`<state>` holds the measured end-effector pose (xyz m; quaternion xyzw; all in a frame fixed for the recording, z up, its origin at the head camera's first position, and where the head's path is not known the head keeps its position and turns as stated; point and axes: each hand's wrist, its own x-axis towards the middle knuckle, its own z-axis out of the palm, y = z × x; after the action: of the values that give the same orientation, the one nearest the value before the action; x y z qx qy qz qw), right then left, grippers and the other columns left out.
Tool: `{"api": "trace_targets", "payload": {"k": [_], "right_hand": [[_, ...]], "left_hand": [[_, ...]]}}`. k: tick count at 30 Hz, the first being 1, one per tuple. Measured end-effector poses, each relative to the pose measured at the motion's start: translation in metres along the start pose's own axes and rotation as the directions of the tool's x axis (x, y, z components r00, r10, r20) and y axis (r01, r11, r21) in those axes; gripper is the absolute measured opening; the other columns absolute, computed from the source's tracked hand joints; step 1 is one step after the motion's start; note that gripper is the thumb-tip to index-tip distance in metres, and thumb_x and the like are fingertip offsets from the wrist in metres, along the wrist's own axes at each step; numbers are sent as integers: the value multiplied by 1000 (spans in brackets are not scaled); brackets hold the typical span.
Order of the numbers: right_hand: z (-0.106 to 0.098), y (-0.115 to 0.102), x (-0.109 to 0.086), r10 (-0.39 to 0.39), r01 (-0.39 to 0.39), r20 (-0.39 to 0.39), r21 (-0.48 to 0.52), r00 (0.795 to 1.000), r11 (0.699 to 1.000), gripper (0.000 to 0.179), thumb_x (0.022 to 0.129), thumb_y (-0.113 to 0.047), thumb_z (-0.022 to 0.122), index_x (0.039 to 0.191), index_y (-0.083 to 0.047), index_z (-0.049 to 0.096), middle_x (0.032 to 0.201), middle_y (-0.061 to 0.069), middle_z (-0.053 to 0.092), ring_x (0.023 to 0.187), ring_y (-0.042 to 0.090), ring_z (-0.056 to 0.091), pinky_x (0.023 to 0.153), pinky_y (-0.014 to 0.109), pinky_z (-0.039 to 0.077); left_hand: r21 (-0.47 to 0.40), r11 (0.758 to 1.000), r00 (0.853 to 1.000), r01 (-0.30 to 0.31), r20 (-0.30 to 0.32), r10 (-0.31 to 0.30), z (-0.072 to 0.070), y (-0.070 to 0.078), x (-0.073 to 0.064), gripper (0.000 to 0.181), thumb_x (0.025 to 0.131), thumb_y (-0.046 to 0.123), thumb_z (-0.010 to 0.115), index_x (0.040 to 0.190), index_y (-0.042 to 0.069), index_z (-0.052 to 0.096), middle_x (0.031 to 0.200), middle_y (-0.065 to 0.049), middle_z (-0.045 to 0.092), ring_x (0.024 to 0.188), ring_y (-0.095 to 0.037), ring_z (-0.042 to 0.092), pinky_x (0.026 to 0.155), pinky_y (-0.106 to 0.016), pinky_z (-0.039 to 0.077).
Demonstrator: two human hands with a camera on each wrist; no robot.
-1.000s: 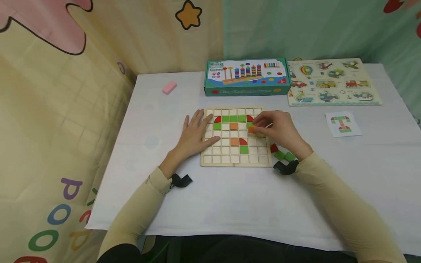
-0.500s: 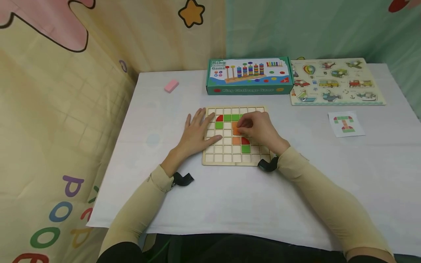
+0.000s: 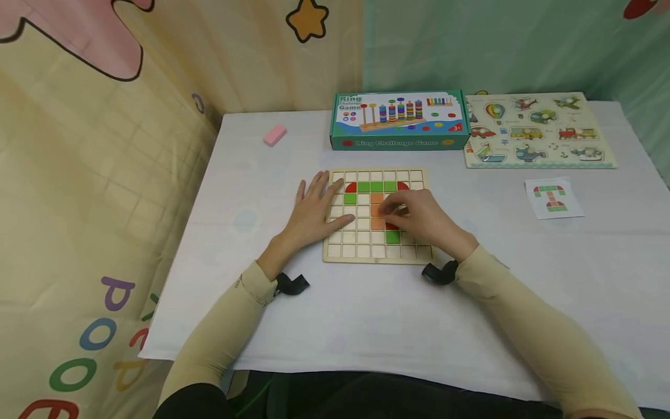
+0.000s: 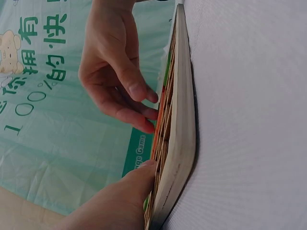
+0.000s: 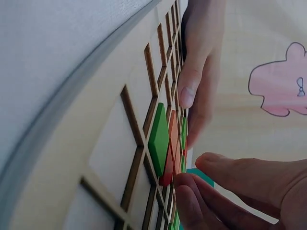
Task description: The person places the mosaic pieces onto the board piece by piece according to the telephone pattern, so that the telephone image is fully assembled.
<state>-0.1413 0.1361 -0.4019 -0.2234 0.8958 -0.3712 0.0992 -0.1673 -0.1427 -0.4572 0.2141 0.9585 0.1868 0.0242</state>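
A wooden grid board (image 3: 378,261) lies on the table, holding green, red and orange tiles. My left hand (image 3: 312,210) rests on its left side with fingers spread and thumb across the cells. Over the middle column, my right hand (image 3: 426,216) touches the board near the middle orange tile (image 3: 375,211), thumb and fingers apart and loosely bent. Orange tiles lie above and below that one. A row of green tiles (image 3: 377,187) runs between red rounded tiles, the left one (image 3: 351,187) fully visible. A green tile (image 5: 159,140) shows clearly in the right wrist view.
A small card (image 3: 554,198) printed with a tile pattern lies to the right. Behind the board stand a green Ring Challenge Game box (image 3: 400,142) and a picture puzzle board (image 3: 541,131). A pink block (image 3: 274,135) sits at the back left.
My right hand carried an orange tile leftward to the middle column, and the tile now lies in the cell between two other orange ones. The fingers have loosened. My left hand stays in place.
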Motion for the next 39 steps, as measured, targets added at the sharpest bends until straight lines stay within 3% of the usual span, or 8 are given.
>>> {"api": "trace_targets", "payload": {"k": [6,12,14,18,21,27,33,39], "right_hand": [[-16,13,-29,27,-27,5,28,1000,999,17,97,-8,75,114,-6,77,111,8,78,103,25,72,94,48,61],[-37,34,-59,41,-42,-65,-14,997,999,18,96,-11,78,114,-8,78,110,6,78,97,22,72,90,48,61],[-42,39,-68,47,-50,-92,-22,995,999,20,95,-13,80,114,-9,78,110,5,78,95,21,72,89,45,61],[-47,47,-80,73,-79,-122,-41,990,996,23,91,-15,84,112,-9,79,105,5,77,93,19,69,85,27,59],[-45,51,-83,83,-91,-109,-72,991,993,24,88,-13,86,111,-8,79,101,5,76,90,19,66,81,21,56],[-41,52,-82,88,-99,-87,-142,992,985,22,86,-9,88,105,-5,78,92,6,72,84,21,66,78,37,56],[-43,53,-79,132,-136,-42,-117,990,984,20,88,-10,87,102,-8,73,91,4,69,87,21,62,78,31,54],[-50,52,-75,101,-106,-41,-121,994,987,12,90,-11,85,96,-14,75,87,-1,70,85,18,63,80,25,56]], "left_hand": [[-4,1000,1000,3,1,-3,1,0,0,90,96,68,59,167,19,31,176,-17,16,165,-31,6,130,-60,-4],[0,1000,1000,-7,-7,7,-1,0,2,90,96,67,60,167,19,31,176,-16,16,165,-31,6,130,-60,-4],[7,1000,1000,-8,-7,9,-1,-1,2,90,96,68,59,167,20,31,176,-16,16,165,-31,6,130,-60,-4],[12,1000,1000,-6,-1,6,0,-2,2,90,96,68,58,167,20,31,177,-16,15,165,-30,5,130,-60,-4],[4,1000,1000,-5,0,5,0,-1,1,90,96,68,59,167,20,31,177,-16,15,165,-31,5,130,-60,-4],[-7,1000,1000,-4,6,4,2,0,1,89,97,67,60,167,19,31,177,-16,15,165,-31,5,130,-60,-4],[-7,1000,1000,8,10,-8,1,1,0,89,97,66,60,167,19,31,177,-16,15,165,-31,5,131,-59,-5],[-8,1000,1000,2,7,-2,-1,2,0,89,96,65,60,167,19,31,176,-16,15,165,-31,5,130,-60,-5]]}}
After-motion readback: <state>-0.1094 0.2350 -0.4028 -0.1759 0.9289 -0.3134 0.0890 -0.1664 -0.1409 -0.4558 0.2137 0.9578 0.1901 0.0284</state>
